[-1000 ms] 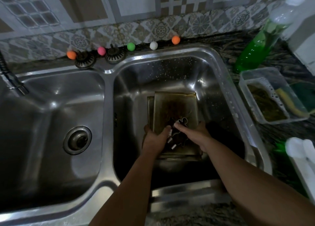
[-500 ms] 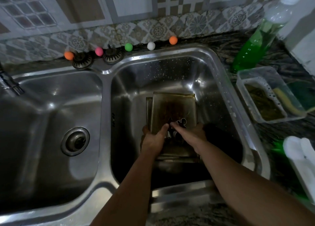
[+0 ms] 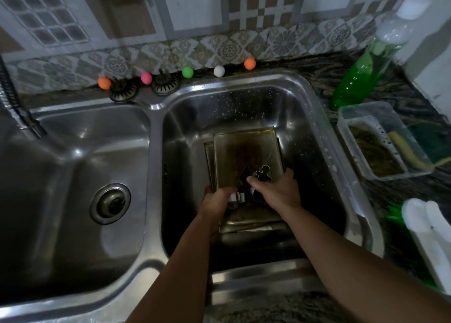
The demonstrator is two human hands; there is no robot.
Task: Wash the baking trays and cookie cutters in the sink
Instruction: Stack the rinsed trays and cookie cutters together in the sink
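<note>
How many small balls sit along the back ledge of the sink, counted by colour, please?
Orange balls: 2
Pink ball: 1
Green ball: 1
White ball: 1
Total: 5

Patterned tile wall (image 3: 229, 47) running behind a dark marbled surface (image 3: 341, 71), dim light glinting off steel, five coloured balls (image 3: 187, 72) sitting along the back edge.
</note>
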